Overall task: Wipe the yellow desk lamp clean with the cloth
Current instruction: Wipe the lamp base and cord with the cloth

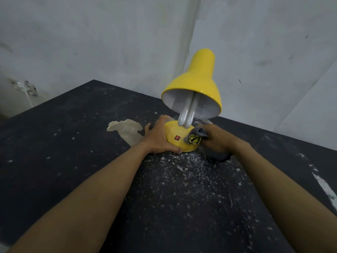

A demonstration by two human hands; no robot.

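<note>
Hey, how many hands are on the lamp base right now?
2: the left hand holds the lamp base on its left side; the right hand holds the cloth against its right side.

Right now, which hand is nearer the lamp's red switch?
Left: the left hand grips the lamp base beside the red switch; the right hand holds the cloth farther off.

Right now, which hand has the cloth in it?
The right hand: it grips the grey cloth against the yellow lamp base, beside the red switch. The left hand holds the base's other side, with no cloth.
</note>
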